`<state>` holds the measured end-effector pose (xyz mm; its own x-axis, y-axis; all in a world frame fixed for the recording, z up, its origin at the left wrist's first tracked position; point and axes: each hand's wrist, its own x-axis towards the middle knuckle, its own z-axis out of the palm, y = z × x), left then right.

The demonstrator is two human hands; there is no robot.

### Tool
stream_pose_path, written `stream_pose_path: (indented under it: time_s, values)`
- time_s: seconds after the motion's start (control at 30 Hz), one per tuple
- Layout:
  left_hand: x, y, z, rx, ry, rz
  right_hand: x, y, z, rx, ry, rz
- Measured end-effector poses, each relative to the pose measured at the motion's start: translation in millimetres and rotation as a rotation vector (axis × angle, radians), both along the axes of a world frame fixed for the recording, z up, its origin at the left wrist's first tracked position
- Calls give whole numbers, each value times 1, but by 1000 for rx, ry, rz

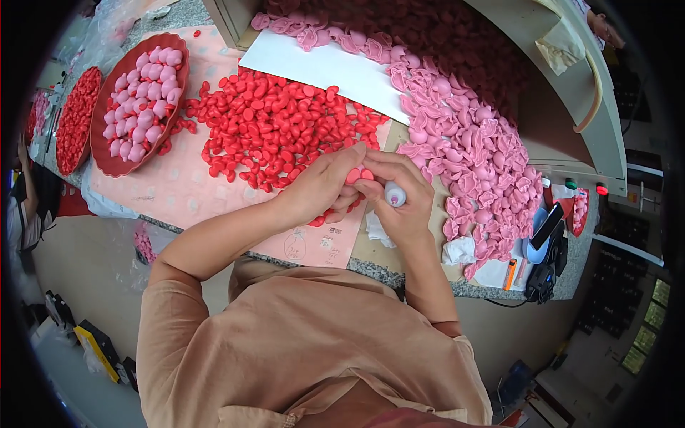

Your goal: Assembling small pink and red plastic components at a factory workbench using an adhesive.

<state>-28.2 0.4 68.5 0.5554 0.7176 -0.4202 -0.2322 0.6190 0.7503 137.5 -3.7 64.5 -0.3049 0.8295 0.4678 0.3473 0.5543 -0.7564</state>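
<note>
My two hands meet above the table's near middle. My left hand (319, 187) is closed around a small piece with rounded red and pink faces (359, 174), mostly hidden by fingers. Closed beside it, my right hand (408, 214) grips a small translucent white squeeze bottle (394, 194), and its fingertips touch the same piece. Just beyond the hands spreads a pile of glossy red bean-shaped pieces (275, 121). To the right lies a large heap of pink moulded pieces with thin ragged edges (485, 175).
A red scalloped tray (107, 158) holds pink rounded pieces with red parts; another red container (77, 121) stands farther left. A grey-white box-like housing (571, 153) arches over the heap. At right lie an orange marker (510, 274), a black phone (546, 227) and crumpled tissue (459, 250).
</note>
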Motion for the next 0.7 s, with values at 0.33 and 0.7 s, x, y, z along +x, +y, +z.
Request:
stream_pose_path:
  time_s: [0.33,0.7]
  values:
    - [9,-5,7,-18,20,48,-1,-6,4,-42,-54,-70]
    - [16,-7,9,76,-32,63,7,-2,1,-38,70,-12]
